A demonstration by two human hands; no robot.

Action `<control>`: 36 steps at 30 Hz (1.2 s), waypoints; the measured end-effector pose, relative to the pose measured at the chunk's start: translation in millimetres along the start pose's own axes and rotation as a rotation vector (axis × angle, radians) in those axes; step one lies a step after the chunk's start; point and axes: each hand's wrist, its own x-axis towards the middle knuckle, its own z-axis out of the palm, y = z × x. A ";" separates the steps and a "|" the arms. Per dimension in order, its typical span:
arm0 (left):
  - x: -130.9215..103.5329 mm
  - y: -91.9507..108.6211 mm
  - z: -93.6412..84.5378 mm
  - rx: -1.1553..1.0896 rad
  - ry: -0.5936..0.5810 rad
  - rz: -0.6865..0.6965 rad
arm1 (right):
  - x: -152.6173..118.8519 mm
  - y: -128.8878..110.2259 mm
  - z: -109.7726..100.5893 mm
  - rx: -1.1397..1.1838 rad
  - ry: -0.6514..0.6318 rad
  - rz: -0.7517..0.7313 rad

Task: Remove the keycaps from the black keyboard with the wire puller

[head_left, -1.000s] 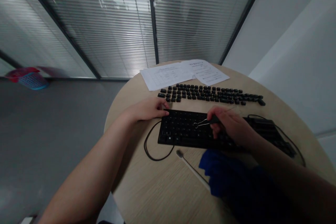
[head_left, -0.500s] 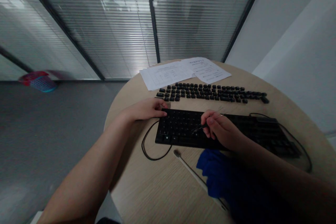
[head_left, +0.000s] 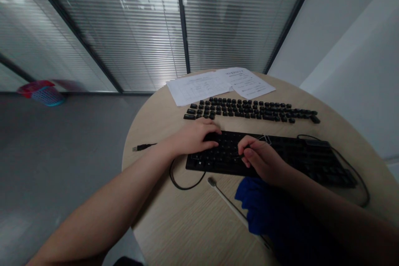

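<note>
A black keyboard (head_left: 299, 153) lies across the table before me; bare key sockets seem to show on its left part, though it is dark there. My left hand (head_left: 201, 136) rests over its left end, fingers apart and fingertips on the keyboard, with nothing seen in them. My right hand (head_left: 260, 156) is closed in a pinch above the middle of the keyboard. It grips a wire keycap puller (head_left: 265, 138), whose thin wire prongs stick out behind the fingers; its handle is mostly hidden. Loose black keycaps (head_left: 238, 113) stand in rows behind the keyboard.
Two printed sheets (head_left: 199, 88) lie at the table's far edge. A toothbrush (head_left: 229, 203) and a blue cloth (head_left: 262, 210) are at the front. The keyboard's cable (head_left: 187, 189) loops on the left, near a USB plug (head_left: 141, 147). A basket (head_left: 48, 94) stands on the floor.
My left hand has moved right, from the keyboard's left corner onto its keys, uncovering the USB plug. My right hand stays nearly in place, with the keycap puller tilted a little differently.
</note>
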 end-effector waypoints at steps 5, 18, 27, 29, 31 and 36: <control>0.9 -2.6 -0.2 -0.050 -0.015 0.034 | -1.1 0.0 0.2 -0.045 0.001 -0.051; -1.7 -3.8 3.8 -0.101 -0.048 0.097 | 4.2 0.7 4.1 0.102 0.055 0.125; -1.8 -4.0 4.9 -0.089 -0.052 0.082 | 5.2 -0.3 3.3 0.155 0.031 0.149; -1.5 -4.5 5.7 -0.092 -0.048 0.083 | 4.8 0.4 3.1 0.139 0.014 0.126; -0.9 -5.4 6.6 -0.100 -0.044 0.092 | 4.1 0.4 2.7 0.101 -0.017 0.101; 0.6 -6.4 7.2 -0.113 -0.038 0.099 | 3.0 -5.6 0.3 -0.086 -0.074 0.019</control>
